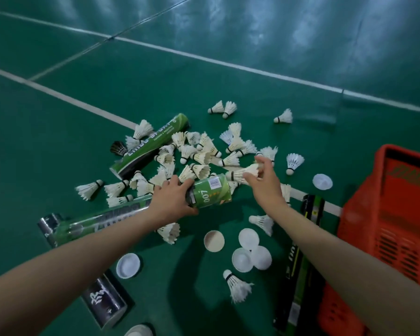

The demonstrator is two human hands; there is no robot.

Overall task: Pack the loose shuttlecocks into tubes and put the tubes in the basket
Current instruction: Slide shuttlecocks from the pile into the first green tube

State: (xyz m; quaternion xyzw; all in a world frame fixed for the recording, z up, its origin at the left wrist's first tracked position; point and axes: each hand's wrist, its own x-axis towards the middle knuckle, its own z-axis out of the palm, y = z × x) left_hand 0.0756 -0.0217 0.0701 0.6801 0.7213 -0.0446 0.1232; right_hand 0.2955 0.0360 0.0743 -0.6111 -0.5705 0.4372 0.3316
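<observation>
Many loose shuttlecocks (199, 154) lie on the floor (58, 141). Your left hand (172, 198) grips the green tube (211, 194), and your right hand (264, 184) pinches one shuttlecock (243, 172) just beside its mouth. Next, I think, you slide it inside, cork first.

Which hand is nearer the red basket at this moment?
Right. The right hand, pinching a shuttlecock, is to the left of the basket with bare floor between them; the left hand grips the green tube farther left.

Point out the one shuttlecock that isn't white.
The black shuttlecock at the pile's left edge, beside the far green tube. All the others in view are white.
</observation>
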